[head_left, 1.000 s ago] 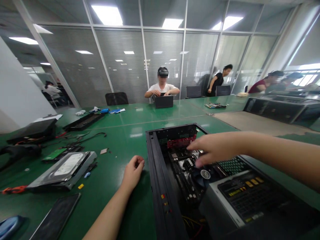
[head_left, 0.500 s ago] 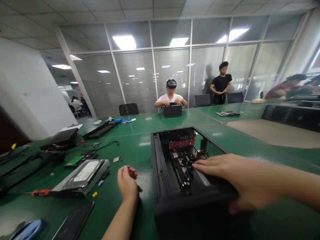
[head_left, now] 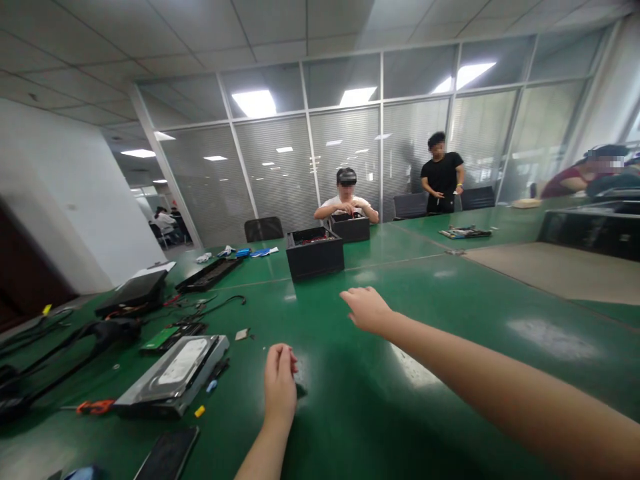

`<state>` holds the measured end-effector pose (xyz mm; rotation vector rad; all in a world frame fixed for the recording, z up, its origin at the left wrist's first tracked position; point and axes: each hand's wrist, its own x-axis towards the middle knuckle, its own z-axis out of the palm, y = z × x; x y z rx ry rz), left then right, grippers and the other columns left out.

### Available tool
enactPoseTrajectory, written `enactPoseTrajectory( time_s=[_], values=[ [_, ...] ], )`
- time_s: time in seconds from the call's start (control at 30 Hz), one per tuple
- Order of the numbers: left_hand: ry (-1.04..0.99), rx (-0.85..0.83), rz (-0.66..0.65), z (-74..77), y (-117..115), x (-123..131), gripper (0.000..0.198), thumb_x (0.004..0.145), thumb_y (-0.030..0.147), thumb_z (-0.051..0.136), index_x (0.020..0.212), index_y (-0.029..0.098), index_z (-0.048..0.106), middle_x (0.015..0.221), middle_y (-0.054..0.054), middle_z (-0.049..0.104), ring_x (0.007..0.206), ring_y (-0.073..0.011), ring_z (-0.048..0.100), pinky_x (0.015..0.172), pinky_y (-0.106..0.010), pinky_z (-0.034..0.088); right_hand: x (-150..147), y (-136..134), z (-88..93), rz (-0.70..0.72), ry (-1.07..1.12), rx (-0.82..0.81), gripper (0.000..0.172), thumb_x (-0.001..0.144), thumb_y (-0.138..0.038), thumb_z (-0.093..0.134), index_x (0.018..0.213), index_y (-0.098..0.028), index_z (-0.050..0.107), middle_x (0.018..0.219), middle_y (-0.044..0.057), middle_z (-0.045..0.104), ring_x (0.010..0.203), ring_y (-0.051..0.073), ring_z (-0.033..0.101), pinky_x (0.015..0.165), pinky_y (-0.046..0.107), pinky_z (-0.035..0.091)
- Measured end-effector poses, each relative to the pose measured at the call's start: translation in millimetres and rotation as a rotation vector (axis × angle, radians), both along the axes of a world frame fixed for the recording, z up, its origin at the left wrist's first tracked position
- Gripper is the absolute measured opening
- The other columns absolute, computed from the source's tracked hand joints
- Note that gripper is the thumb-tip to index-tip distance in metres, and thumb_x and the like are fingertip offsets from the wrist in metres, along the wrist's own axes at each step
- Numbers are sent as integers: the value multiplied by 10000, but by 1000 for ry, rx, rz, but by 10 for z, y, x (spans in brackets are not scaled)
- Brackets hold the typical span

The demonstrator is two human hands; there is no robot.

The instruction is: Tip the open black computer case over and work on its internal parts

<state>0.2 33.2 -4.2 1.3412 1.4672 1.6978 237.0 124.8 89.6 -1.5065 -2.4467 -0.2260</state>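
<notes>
The case has gone from under the right hand and now sits well apart, far across the counter. That hand hangs outstretched, fingers loosely spread, empty. The left hand rests on the counter, fingers curled in.

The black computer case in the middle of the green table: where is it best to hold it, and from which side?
Probably by the upper rims of its left and right walls, one hand on each, coming from above. The black computer case lies with its open face up, so those rims are free, while its near wall is flat and offers no grip.
</notes>
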Motion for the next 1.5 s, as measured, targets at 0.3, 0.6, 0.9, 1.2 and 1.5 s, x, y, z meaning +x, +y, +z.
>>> enactPoseTrajectory(
  time_s=[0.3,0.6,0.9,1.2,1.5],
  values=[
    [215,-3,-119,72,-67,107,294,922,487,474,833,216,545,677,30,548,607,-150,535,608,-261,420,1347,-1044,-844,-22,527,-87,360,896,-377,557,1205,-196,587,1128,105,665,998,241,643,911,430,496],
    [223,-48,-161,71,-74,128,267,880,471,521,847,209,557,657,35,554,579,-147,540,584,-255,437,1563,-976,-999,-8,727,30,360,899,-393,555,1200,-196,580,1118,101,662,1009,238,642,930,438,500],
    [234,-73,-201,17,-39,114,270,886,473,527,849,210,570,663,26,573,590,-151,557,591,-255,444,1614,-938,-1034,2,689,-3,327,897,-380,561,1175,-210,590,1089,92,648,1007,241,631,913,435,508],
    [239,-72,-198,51,-27,127,275,867,481,544,838,210,579,646,30,575,568,-154,554,587,-262,445,1477,-1102,-559,-29,388,384,469,894,-414,555,1312,-201,541,1347,144,553,1273,309,477,1068,508,362],
    [267,-77,-204,70,-33,135,288,860,495,554,820,211,582,646,27,582,573,-154,558,601,-264,442,1547,-616,228,-326,-11,186,972,736,-725,614,1459,-116,385,1533,247,328,1375,435,322,1090,603,245]
  ],
)
